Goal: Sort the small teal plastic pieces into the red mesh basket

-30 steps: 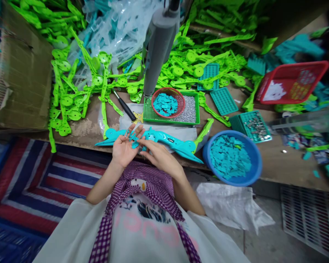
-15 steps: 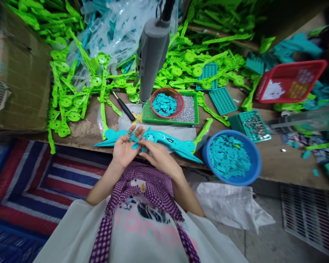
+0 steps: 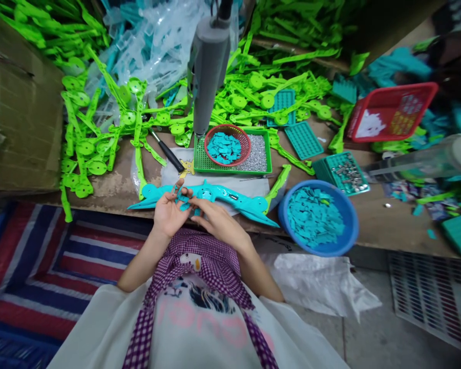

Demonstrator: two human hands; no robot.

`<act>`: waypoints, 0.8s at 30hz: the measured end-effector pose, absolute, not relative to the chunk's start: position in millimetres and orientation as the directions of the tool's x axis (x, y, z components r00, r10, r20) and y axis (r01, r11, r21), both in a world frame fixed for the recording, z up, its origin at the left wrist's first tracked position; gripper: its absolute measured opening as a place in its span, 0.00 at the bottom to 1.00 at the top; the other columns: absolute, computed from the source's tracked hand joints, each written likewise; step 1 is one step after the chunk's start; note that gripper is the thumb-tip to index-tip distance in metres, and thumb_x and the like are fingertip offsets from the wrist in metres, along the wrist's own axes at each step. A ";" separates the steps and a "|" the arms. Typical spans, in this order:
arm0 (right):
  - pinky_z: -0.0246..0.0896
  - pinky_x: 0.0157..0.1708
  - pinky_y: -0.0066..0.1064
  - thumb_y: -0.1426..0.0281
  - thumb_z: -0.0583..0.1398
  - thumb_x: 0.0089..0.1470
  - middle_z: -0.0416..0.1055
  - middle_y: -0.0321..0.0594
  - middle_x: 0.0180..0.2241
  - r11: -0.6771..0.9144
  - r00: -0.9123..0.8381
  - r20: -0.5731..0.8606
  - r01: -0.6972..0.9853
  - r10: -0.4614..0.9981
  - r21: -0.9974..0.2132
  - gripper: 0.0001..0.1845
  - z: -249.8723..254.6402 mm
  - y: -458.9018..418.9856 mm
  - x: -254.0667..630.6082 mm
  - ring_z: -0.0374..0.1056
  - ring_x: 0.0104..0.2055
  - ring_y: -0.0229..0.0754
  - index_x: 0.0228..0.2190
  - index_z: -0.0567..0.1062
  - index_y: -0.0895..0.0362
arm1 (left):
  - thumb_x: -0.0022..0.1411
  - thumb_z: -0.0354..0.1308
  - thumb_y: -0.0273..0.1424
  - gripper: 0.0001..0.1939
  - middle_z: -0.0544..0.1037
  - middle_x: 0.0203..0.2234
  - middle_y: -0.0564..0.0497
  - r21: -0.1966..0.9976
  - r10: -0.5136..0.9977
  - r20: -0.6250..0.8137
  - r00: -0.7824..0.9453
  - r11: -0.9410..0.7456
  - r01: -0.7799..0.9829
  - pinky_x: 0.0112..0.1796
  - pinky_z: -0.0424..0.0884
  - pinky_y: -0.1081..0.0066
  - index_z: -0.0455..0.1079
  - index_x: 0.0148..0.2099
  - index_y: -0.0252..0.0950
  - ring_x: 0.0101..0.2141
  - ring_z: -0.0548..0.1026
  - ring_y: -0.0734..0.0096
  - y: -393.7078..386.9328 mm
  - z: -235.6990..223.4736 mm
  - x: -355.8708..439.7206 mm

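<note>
My left hand is turned palm up with curled fingers, holding a few small turquoise plastic pieces. Thumb and fingers of my right hand close on one of these pieces beside the left fingertips; the fingers partly hide it. Just behind both hands, along the table edge, lies a long turquoise bow-shaped toy body. A lime green arm joins its right end and another lime green arm its left end. Part of the body is covered by my hands.
A grey electric screwdriver hangs above a green tray of metal screws and a red basket of turquoise pieces. A black-handled hammer lies left. A blue basin stands right. Lime green parts pile up behind.
The fingers of my left hand have curled in a little more around the turquoise pieces. My right hand stays close beside them. The whole view has shifted slightly.
</note>
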State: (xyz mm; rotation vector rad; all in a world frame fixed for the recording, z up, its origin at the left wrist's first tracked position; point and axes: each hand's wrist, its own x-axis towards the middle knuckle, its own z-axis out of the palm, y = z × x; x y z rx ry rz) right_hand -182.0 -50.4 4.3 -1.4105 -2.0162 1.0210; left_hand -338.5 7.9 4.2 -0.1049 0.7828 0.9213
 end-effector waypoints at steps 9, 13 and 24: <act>0.69 0.50 0.45 0.72 0.59 0.59 0.71 0.46 0.52 0.172 -0.351 -0.062 0.596 0.934 -0.784 0.24 3.4 -51.3 -180.0 0.71 0.50 0.46 0.56 0.63 0.54 | 0.60 0.42 0.23 0.26 0.79 0.30 0.50 0.245 0.686 -0.629 0.365 0.621 -0.745 0.42 0.72 0.65 0.69 0.57 0.39 0.41 0.78 0.65 5.2 1.8 -336.8; 0.70 0.49 0.44 0.71 0.59 0.60 0.72 0.46 0.50 0.160 -0.345 -0.071 0.595 0.936 -0.787 0.23 1.1 -51.4 -179.3 0.72 0.47 0.45 0.56 0.64 0.54 | 0.60 0.42 0.24 0.26 0.80 0.37 0.47 0.263 0.703 -0.605 0.373 0.619 -0.740 0.46 0.71 0.63 0.69 0.57 0.40 0.50 0.75 0.62 4.7 0.1 -336.9; 0.68 0.50 0.45 0.70 0.58 0.61 0.71 0.45 0.50 0.128 -0.353 -0.094 0.557 0.931 -0.820 0.23 2.1 -51.8 -176.5 0.71 0.48 0.46 0.56 0.63 0.52 | 0.58 0.44 0.24 0.25 0.79 0.34 0.48 0.236 0.693 -0.603 0.394 0.627 -0.742 0.43 0.71 0.64 0.70 0.54 0.37 0.44 0.77 0.63 5.5 0.7 -334.3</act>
